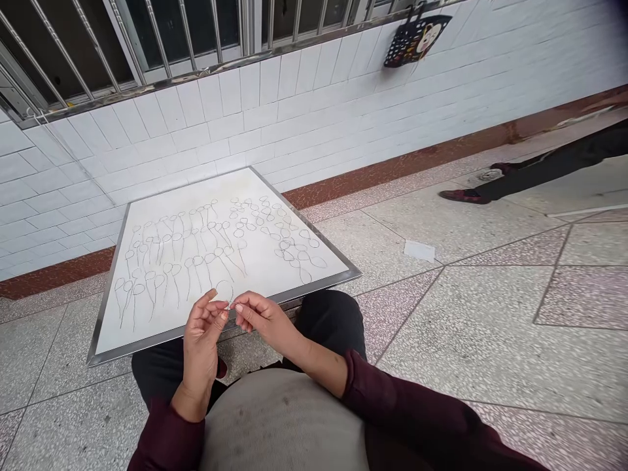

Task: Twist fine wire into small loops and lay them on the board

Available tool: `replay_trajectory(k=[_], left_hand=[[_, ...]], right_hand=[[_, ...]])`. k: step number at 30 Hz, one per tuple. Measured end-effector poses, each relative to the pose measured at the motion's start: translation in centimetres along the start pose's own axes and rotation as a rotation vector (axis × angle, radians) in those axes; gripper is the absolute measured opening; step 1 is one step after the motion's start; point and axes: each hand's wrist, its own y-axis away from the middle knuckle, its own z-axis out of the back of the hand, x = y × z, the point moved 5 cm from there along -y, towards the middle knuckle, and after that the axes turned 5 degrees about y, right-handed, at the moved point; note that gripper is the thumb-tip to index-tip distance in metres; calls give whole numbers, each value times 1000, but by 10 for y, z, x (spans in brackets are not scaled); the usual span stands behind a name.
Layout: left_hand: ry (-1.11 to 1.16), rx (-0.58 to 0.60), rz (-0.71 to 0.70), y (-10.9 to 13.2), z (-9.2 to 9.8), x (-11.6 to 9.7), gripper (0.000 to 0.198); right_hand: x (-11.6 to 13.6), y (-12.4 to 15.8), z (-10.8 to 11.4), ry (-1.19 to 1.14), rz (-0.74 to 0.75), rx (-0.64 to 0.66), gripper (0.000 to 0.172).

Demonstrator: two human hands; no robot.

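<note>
Between my hands, above the near edge of the white board, is a thin wire loop (225, 282). My left hand (202, 327) pinches its lower end between thumb and fingertips. Close against it, the thumb and forefinger of my right hand (260, 317) pinch the same spot. Rows of thin looped wires with long tails (167, 269) lie on the left and middle of the board. A looser cluster of wire loops (289, 252) lies on its right side. The exact join at my fingertips is too small to make out.
The metal-rimmed white board (226, 186) rests over my knees (333, 314), close to the tiled wall (206, 124). A barred window (181, 33) and a hanging dark basket (409, 42) are above. A white paper (419, 251) lies on the floor. Another person's leg (534, 171) shows at right.
</note>
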Motion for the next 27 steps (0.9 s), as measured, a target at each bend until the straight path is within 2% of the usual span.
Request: replay_trajectory(k=[6, 15, 20, 27], left_hand=[[89, 2, 78, 0, -6, 7, 49], [28, -34, 13, 1, -4, 7, 44], [1, -41, -9, 1, -4, 7, 41], [4, -84, -7, 0, -2, 9, 39]], right_hand=[[-10, -1, -4, -45, -75, 76, 37], [-15, -2, -4, -46, -93, 64, 34], [-11, -4, 2, 89, 19, -11, 25], [-15, -1, 4, 269, 93, -35, 18]])
